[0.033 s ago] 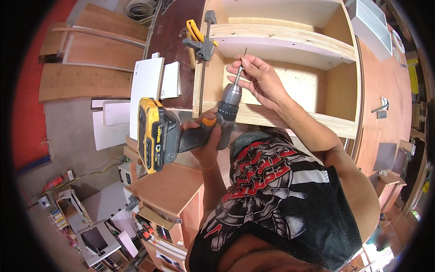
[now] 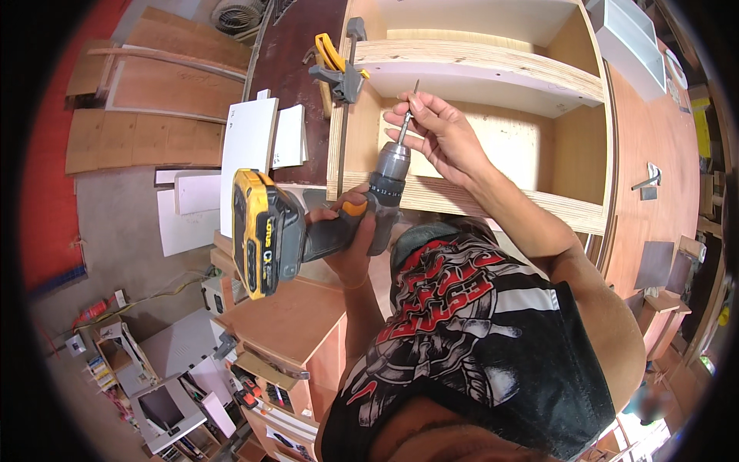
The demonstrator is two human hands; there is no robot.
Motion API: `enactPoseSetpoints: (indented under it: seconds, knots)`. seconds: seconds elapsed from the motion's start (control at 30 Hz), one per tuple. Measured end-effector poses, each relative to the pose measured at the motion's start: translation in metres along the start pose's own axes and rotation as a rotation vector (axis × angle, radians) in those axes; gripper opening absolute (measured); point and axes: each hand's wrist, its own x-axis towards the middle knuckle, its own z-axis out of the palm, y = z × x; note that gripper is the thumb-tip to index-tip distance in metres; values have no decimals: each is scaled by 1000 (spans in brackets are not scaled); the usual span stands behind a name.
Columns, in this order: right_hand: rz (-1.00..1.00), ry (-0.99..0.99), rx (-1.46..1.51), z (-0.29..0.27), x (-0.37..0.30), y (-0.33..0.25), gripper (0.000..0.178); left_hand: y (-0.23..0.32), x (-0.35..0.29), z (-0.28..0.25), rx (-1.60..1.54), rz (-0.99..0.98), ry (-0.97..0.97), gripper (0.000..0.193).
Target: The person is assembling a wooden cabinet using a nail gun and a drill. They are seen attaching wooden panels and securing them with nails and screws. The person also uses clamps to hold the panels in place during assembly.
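Observation:
My left hand (image 2: 352, 260) is wrapped round the grip of a black and yellow cordless drill (image 2: 327, 237). The drill points away from me, its battery (image 2: 260, 231) out to the left. From the chuck (image 2: 393, 161) sticks a long thin bit (image 2: 402, 134). Thumb and forefinger of my right hand (image 2: 445, 137) pinch that bit near its tip, the other fingers loosely spread. Both hands are above the near edge of an open plywood cabinet (image 2: 468, 198). A yellow and grey bar clamp (image 2: 339, 77) grips the cabinet's left side.
White boards (image 2: 248, 154) lean left of the cabinet. A brown wooden cabinet (image 2: 285, 316) stands below my left arm. Brown panels (image 2: 146, 138) lie at far left. To the right, a small tool (image 2: 649, 181) lies on a wooden surface (image 2: 639, 223), with a pale box (image 2: 627, 46) beyond.
The drill's battery end has dipped very slightly toward me. Both hands keep their hold.

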Motion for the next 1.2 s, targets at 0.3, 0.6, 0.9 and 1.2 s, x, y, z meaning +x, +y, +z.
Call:
enactPoseSetpoints:
  seconds: [0.3, 0.6, 0.9, 1.2]
  knots:
    - [27, 18, -26, 3, -3, -2, 25, 1, 7, -4, 80, 68, -62, 54]
    - [-20, -51, 112, 2, 1, 23, 22, -2, 9, 2, 50, -25, -22, 54]
    - [-64, 175, 177, 9, 9, 37, 19, -4, 11, 13, 35, -159, 38, 59]
    - [-18, 135, 184, 9, 22, 41, 18, -6, 10, 10, 82, -110, 29, 64]
